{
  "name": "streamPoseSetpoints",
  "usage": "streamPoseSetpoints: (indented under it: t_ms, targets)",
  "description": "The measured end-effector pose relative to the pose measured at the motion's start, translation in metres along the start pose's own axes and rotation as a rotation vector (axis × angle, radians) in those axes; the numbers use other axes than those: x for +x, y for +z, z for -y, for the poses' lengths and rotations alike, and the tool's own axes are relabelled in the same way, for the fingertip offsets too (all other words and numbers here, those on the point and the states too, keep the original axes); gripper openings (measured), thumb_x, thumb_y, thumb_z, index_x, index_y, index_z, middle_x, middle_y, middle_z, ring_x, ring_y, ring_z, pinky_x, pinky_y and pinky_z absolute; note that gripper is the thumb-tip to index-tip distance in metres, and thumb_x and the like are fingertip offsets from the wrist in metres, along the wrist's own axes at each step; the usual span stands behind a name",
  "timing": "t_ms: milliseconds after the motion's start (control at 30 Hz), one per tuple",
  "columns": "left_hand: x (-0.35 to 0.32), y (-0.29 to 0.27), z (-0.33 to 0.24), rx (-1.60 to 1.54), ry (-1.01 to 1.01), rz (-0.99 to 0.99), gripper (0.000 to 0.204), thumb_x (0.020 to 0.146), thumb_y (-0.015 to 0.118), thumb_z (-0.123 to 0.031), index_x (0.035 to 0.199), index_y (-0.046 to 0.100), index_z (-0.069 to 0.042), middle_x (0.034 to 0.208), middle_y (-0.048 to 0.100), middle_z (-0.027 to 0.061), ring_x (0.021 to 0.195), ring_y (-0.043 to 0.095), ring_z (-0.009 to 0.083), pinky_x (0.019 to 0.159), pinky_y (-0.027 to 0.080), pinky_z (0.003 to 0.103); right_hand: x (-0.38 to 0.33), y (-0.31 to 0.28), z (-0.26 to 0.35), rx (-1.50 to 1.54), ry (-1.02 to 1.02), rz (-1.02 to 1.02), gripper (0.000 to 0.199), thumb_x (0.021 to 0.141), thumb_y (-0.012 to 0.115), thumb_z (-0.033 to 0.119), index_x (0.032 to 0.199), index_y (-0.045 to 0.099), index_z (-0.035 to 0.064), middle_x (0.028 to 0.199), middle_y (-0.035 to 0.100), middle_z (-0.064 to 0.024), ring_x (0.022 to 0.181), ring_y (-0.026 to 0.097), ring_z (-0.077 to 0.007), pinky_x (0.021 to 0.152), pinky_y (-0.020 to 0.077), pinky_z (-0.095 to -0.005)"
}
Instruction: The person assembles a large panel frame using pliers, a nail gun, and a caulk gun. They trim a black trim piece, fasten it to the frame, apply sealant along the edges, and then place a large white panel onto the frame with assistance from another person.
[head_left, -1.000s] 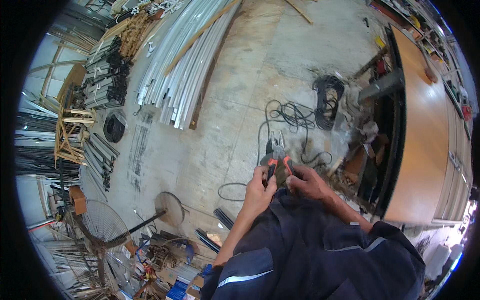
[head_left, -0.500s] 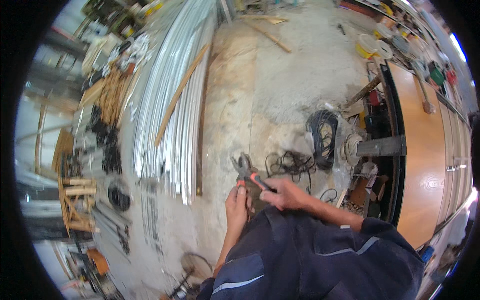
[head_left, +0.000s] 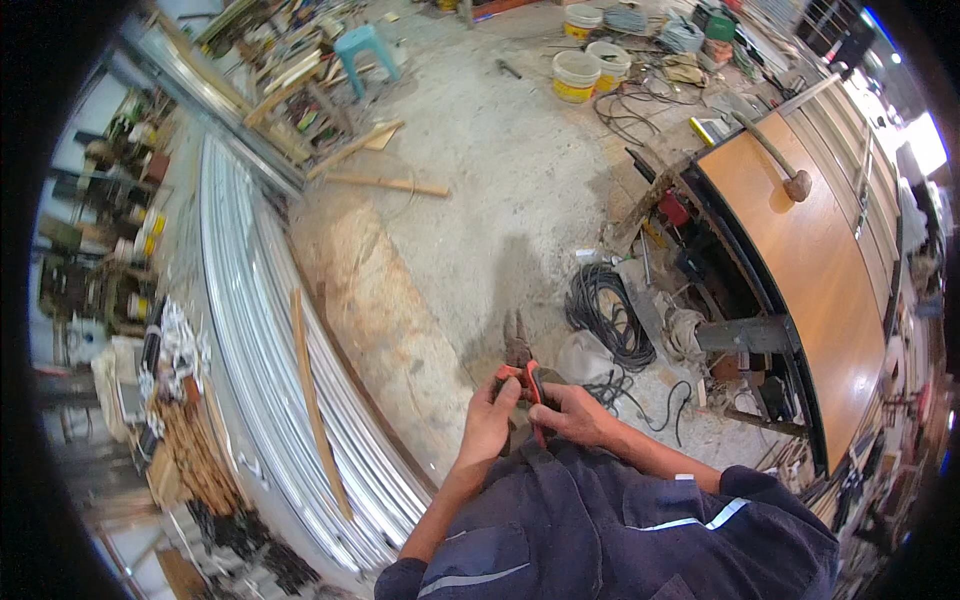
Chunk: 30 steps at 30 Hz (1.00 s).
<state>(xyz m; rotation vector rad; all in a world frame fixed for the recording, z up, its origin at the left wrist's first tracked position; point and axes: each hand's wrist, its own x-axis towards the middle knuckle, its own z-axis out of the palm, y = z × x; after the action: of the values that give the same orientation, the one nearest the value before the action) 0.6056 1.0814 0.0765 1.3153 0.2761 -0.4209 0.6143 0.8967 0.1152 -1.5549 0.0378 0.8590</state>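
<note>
In front of my body I hold a pair of pliers (head_left: 518,352) with red and black handles, its dark jaws pointing away from me. My left hand (head_left: 490,418) is closed round the left handle, the thumb on top. My right hand (head_left: 576,414) grips the other handle, its fingers curled. The jaws stand slightly apart, and I can make out nothing between them. Below the tool is bare concrete floor, with a coil of black cable (head_left: 600,322) lying just beyond my right hand.
Long silvery metal profiles (head_left: 262,330) lie to the left, a wooden strip (head_left: 312,400) across them. On the right, a wood-topped workbench (head_left: 800,270) carries a mallet (head_left: 795,186). Farther off are white-and-yellow buckets (head_left: 575,78), a blue stool (head_left: 364,58) and loose wooden battens (head_left: 388,184).
My view has swung to the right, bringing the stool and more buckets into sight. The pliers' handles and jaws have come closer together; both hands still hold them.
</note>
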Motion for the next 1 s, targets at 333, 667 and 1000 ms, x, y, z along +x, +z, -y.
streamPoseSetpoints:
  t_ms: [333, 667, 1000]
  targets:
    - [0.268, -0.019, -0.123, -0.199, -0.143, 0.102, 0.033, 0.106, 0.054, -0.017, 0.132, 0.055, 0.004, 0.121, 0.068, 0.0148, 0.106, 0.067, 0.0197, 0.091, 0.054, 0.033, 0.242, -0.137, 0.086, -0.275, -0.167, 0.006, 0.035, 0.100, 0.063, 0.029, 0.114, 0.066, -0.0030, 0.098, 0.072, -0.0194, 0.091, 0.069, -0.0260, 0.082, 0.0523, -0.0389]
    - [0.540, -0.011, -0.241, -0.195, -0.104, -0.079, 0.035, 0.108, 0.048, -0.027, 0.135, 0.046, -0.005, 0.113, 0.067, 0.0164, 0.079, 0.069, 0.0232, 0.069, 0.060, 0.038, 0.376, -0.358, 0.228, -0.206, -0.017, -0.289, 0.039, 0.095, 0.063, 0.025, 0.125, 0.067, -0.0001, 0.102, 0.074, -0.0205, 0.091, 0.072, -0.0285, 0.085, 0.0546, -0.0386]
    - [0.872, 0.094, -0.324, 0.162, -0.502, 0.154, 0.041, 0.105, 0.058, -0.038, 0.128, 0.054, -0.005, 0.102, 0.068, 0.0146, 0.067, 0.064, 0.0178, 0.055, 0.054, 0.034, 0.436, -0.560, 0.223, 0.196, 0.161, -0.996, 0.038, 0.093, 0.065, 0.018, 0.122, 0.067, -0.0056, 0.090, 0.074, -0.0134, 0.078, 0.070, -0.0181, 0.075, 0.0555, -0.0329]
